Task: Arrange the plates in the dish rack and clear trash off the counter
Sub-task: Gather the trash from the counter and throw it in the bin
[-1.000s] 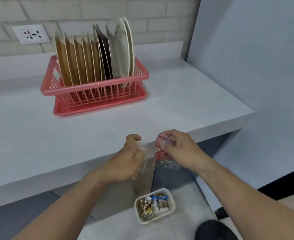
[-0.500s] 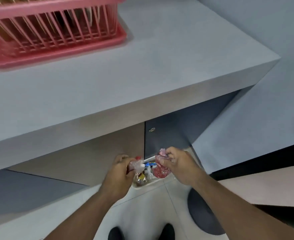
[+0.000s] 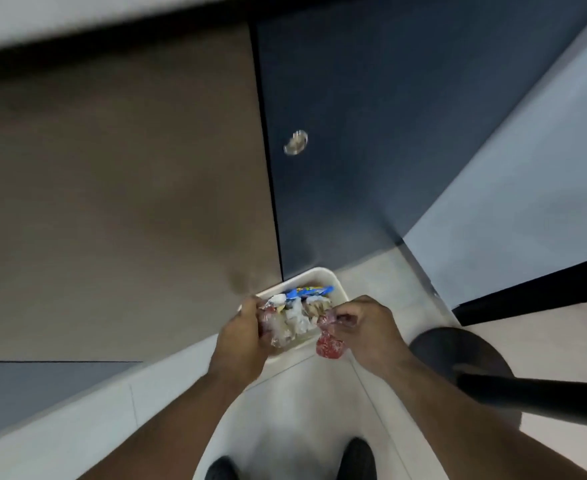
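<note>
A small white bin stands on the floor against the cabinet, filled with crumpled wrappers, one of them blue. My left hand hovers over the bin's left side, closed on a clear plastic wrapper. My right hand is at the bin's right edge, pinching a red and clear wrapper that hangs below the fingers. The dish rack and the plates are out of view.
A brown cabinet door and a dark blue door with a round metal knob rise behind the bin. A black round stool base stands right of my right arm. My shoes show at the bottom. The counter edge runs along the top.
The view has tilted down from the counter and rack to the floor. Both hands have dropped with the wrappers to just above the bin and moved slightly apart.
</note>
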`<state>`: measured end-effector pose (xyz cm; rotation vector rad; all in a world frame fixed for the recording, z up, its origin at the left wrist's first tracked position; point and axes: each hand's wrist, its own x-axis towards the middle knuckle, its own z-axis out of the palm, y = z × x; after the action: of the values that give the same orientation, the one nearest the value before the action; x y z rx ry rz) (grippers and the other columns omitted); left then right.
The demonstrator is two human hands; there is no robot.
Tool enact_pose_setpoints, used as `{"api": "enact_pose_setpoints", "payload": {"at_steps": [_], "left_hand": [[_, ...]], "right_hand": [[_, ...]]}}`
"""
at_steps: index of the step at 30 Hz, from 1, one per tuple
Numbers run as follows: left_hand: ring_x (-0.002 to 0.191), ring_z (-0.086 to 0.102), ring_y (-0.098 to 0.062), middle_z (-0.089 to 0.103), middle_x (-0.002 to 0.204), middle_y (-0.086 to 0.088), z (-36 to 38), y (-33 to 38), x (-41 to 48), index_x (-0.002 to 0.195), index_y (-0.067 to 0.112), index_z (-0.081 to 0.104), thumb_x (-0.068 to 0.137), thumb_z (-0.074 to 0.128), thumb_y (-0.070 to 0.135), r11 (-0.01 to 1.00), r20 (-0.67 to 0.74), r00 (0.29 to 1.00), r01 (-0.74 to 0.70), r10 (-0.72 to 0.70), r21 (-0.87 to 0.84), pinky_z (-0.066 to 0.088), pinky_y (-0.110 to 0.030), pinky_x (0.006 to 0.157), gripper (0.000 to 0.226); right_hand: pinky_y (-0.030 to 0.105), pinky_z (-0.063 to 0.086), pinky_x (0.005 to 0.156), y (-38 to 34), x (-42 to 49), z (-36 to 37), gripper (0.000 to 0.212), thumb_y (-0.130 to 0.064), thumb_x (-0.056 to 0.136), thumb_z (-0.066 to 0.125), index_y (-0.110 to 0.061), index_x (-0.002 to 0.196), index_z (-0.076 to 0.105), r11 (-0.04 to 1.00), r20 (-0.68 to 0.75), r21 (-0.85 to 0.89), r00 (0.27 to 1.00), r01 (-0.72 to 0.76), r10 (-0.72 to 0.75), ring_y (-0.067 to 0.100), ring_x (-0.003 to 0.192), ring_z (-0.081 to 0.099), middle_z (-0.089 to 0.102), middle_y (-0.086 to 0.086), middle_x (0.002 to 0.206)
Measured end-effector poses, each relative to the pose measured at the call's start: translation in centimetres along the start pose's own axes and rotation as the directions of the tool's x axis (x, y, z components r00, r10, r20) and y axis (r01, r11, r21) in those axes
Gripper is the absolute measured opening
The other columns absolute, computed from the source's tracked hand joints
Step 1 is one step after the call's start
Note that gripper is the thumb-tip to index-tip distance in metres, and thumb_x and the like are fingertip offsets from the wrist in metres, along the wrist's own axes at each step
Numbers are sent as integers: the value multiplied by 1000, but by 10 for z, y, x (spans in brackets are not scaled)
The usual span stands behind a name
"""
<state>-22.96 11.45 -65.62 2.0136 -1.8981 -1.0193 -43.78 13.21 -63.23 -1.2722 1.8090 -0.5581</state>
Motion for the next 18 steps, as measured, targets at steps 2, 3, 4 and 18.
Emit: {"api": "enact_pose_setpoints", "payload": {"at_steps": [2, 3, 4, 18], "left_hand": [[81, 58, -21, 61, 88, 4, 28, -10, 29, 97, 25, 50, 78, 63, 11, 1000, -15, 1000, -14, 14, 16, 47, -30, 68, 28], [84, 58, -21, 60, 93, 3, 41, -14, 41, 97, 23, 54, 77, 64, 11, 998, 2, 1000, -30, 30, 53, 47, -31, 71, 26], [89, 57, -21, 58, 101, 1, 57, -20, 52, 100, 21, 57, 77, 64, 10, 995, 22, 999, -40, 38, 91, 48, -32, 75, 26], [92, 65, -24, 66, 97, -5, 155, -68, 120, 98, 14, 63, 72, 62, 22, 962, 208, 969, 75, -132, 262, 55, -38, 79, 28]], "right_hand": [[10, 49, 65, 25, 11, 13, 50, 9, 76, 71, -39, 66, 64, 999, -17, 49, 1000, -16, 17, -4, 70, 63, 58, -8, 83], [9, 49, 64, 33, 16, 17, 49, 10, 77, 68, -37, 66, 64, 998, -18, 65, 1000, -21, 22, -7, 70, 63, 59, -7, 85], [13, 51, 69, 43, 21, 22, 49, 8, 77, 68, -39, 66, 64, 998, -28, 59, 999, -20, 22, -5, 74, 64, 61, -6, 88], [35, 51, 81, 79, 124, 87, 18, -17, 83, 63, -20, 97, 75, 876, 19, -440, 977, 199, -212, 21, 94, 58, 69, 0, 95]]}}
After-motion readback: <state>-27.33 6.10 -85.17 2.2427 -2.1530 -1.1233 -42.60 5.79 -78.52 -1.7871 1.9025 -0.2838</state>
